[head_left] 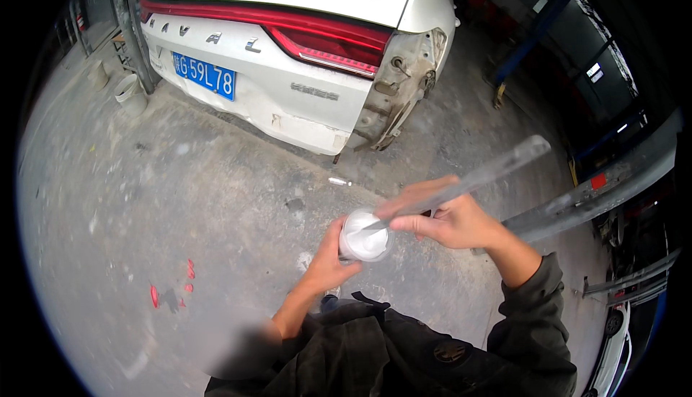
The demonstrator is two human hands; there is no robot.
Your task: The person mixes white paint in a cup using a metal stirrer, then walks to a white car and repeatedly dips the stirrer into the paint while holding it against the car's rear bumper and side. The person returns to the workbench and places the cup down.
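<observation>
My left hand (pixel 329 263) is wrapped round a clear plastic cup (pixel 365 254) with a white substance (pixel 358 228) in it. Between the thumb and fingers of my right hand (pixel 450 220) is a long grey stirring stick (pixel 479 178), held at a slant. Its lower end dips into the cup, while the upper end points up to the right. Both hands are in front of my body, above the concrete floor. What the stick's tip touches below the white surface is hidden.
Ahead stands a white car (pixel 288 58) with its rear bumper off and the right rear corner bare. A white bucket (pixel 130 95) is beside a post at the left. Red scraps (pixel 154 296) and a small white piece (pixel 339 181) lie on the floor. A grey metal beam (pixel 598 189) is at the right.
</observation>
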